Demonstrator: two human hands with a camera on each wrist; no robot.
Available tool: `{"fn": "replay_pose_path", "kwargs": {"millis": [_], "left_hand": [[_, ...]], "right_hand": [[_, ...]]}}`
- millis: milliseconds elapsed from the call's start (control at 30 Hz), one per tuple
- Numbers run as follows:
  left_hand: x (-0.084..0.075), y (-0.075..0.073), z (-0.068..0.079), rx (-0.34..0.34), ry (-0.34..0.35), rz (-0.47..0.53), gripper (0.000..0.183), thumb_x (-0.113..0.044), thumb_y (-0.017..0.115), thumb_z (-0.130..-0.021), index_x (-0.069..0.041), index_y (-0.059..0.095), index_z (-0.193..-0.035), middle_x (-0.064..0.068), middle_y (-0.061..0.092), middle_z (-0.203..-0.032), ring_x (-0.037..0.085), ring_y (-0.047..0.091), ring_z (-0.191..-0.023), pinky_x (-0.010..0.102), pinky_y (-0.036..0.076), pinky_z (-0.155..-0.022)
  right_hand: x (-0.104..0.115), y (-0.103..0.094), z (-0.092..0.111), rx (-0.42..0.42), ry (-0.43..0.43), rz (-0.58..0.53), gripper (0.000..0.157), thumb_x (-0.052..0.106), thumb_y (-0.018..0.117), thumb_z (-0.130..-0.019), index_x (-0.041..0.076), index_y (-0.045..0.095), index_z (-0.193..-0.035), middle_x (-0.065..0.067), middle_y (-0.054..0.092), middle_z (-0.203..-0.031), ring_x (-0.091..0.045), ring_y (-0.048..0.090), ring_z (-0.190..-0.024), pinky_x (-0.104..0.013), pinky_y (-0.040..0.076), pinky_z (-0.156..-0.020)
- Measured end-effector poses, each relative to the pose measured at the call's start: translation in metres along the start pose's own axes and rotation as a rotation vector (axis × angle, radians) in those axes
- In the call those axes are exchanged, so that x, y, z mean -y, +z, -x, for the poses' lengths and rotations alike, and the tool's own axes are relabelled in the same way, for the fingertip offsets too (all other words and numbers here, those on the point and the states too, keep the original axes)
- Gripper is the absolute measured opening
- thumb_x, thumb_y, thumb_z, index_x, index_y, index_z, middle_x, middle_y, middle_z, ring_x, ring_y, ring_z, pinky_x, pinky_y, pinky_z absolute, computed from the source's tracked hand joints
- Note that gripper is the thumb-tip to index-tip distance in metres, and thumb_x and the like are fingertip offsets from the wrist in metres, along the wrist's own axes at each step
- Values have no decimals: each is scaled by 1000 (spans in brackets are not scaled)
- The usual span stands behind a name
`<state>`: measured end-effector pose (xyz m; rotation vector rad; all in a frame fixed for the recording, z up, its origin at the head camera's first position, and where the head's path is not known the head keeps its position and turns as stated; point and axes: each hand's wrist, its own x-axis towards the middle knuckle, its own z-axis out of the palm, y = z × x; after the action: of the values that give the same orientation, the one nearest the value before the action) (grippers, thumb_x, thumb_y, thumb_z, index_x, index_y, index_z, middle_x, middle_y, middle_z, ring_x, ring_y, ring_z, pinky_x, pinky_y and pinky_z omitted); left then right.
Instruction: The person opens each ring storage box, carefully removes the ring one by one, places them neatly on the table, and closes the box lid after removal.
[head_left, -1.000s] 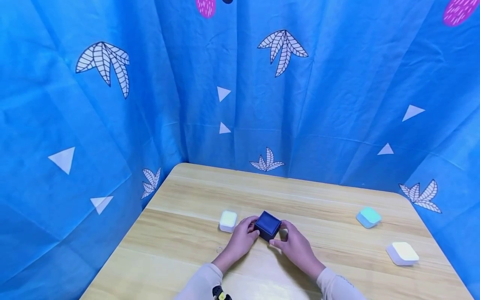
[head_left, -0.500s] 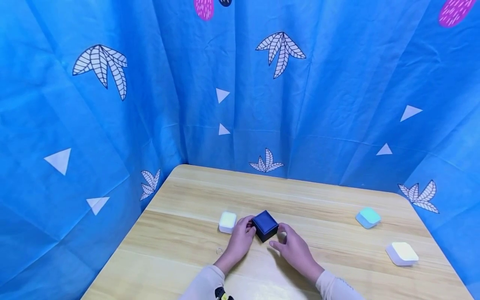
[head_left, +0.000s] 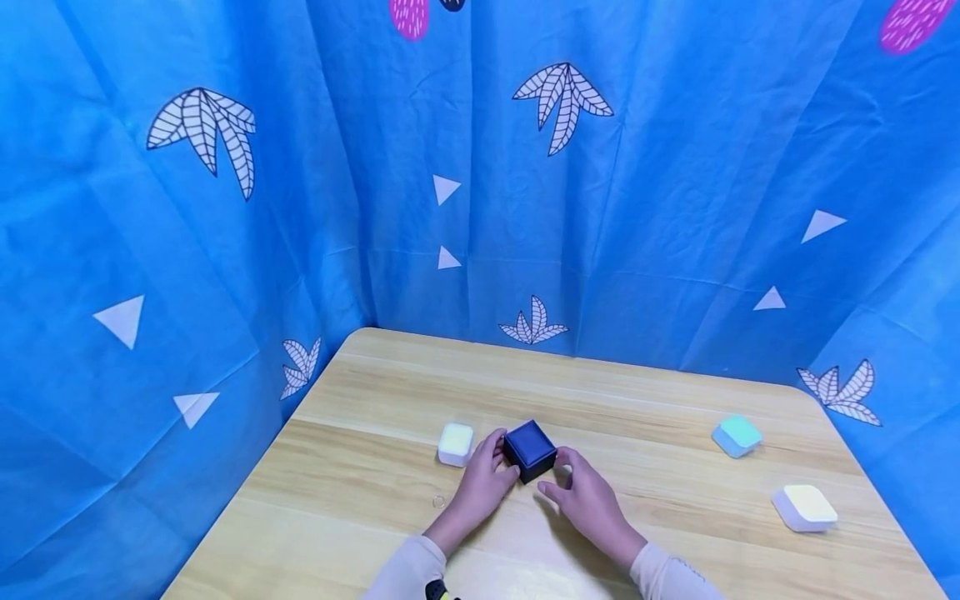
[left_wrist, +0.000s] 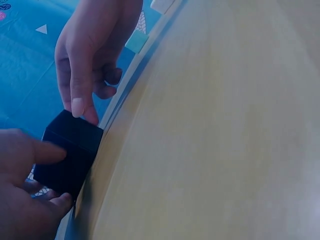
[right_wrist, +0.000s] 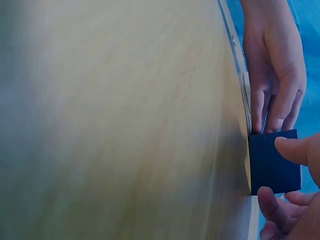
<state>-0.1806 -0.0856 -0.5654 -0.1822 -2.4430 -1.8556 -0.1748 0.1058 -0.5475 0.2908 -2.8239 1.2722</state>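
Note:
A small dark blue jewellery box [head_left: 529, 448], its lid down, sits mid-table between the two hands. My left hand [head_left: 480, 487] grips its left corner, thumb on the near side and fingers behind; in the left wrist view that thumb lies against the dark side of the box [left_wrist: 75, 165]. At the right corner is my right hand [head_left: 592, 500], its index fingertip right at the box edge and its thumb a little off the near side. In the right wrist view the right thumb [right_wrist: 290, 150] overlaps the box. A thin ring [head_left: 433, 502] lies left of my left wrist.
A white rounded block [head_left: 455, 444] stands just left of my left hand. Far to the right are a teal block [head_left: 737, 436] and another white block [head_left: 805, 508] on the wooden table [head_left: 360, 467]. Blue patterned curtain [head_left: 660, 208] surrounds the table's back and sides.
The box has shifted slightly left and turned a little. My right thumb has come away from its near side. My left thumb drew back, then returned to the box.

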Motion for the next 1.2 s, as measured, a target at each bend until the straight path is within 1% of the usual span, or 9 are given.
{"fn": "replay_pose_path", "kwargs": {"millis": [100,200,300,500,633,767,1000,1100,1200], "left_hand": [[0,-2,0,43,-10,21,79,5,71,-82,4,34,-151,32,42,-144,49,47,-132,49,40,-113],[-1,-2,1,69,-30,-2,87,2,75,-80,3,30,-154,32,39,-147,51,46,-134,51,41,-112],[-2,-2,0,74,-39,-36,91,-2,78,-80,4,28,-155,33,37,-149,52,44,-135,52,41,-112],[-1,-2,-4,75,-45,-32,88,-1,75,-85,4,23,-156,34,32,-153,51,40,-138,52,38,-114],[0,-2,-7,91,-53,19,88,3,72,-86,3,21,-157,34,28,-155,52,38,-140,51,37,-114],[0,-2,-9,110,-45,29,89,6,70,-85,1,20,-158,34,26,-156,52,37,-140,51,36,-114],[3,1,-15,122,-39,-16,91,4,72,-85,-1,19,-159,32,27,-157,49,36,-142,50,34,-117],[5,1,-17,134,-27,-24,91,4,71,-85,-1,19,-159,32,28,-157,48,37,-142,50,34,-117],[6,1,-19,164,-22,-21,91,4,69,-87,-3,16,-160,29,25,-160,45,37,-143,50,32,-118]], "right_hand": [[0,0,0,3,1,-7,59,27,82,-83,4,58,-132,-12,70,-117,-8,57,-76,-25,48,-65],[0,1,1,7,0,-14,60,27,82,-84,4,57,-133,-14,70,-118,-8,57,-77,-25,48,-65],[2,2,2,10,0,-18,60,27,82,-84,4,57,-133,-15,69,-119,-9,57,-77,-25,47,-65],[4,4,4,11,-5,-5,61,28,82,-84,2,56,-134,-14,70,-116,-9,57,-77,-24,46,-64],[6,6,5,4,-1,1,62,28,82,-84,3,56,-134,-9,70,-108,-8,55,-74,-24,45,-62],[6,8,6,-8,9,-5,60,28,81,-84,2,57,-133,-6,68,-100,-9,54,-72,-23,44,-60],[10,11,11,-29,16,-26,56,27,79,-86,1,57,-129,-10,70,-113,-8,54,-75,-22,45,-62],[11,11,12,-32,16,-28,56,26,79,-86,1,57,-130,-10,70,-114,-8,55,-76,-22,45,-64],[10,11,13,-32,16,-33,56,26,79,-86,0,56,-130,-10,71,-114,-9,57,-79,-23,47,-67]]}}
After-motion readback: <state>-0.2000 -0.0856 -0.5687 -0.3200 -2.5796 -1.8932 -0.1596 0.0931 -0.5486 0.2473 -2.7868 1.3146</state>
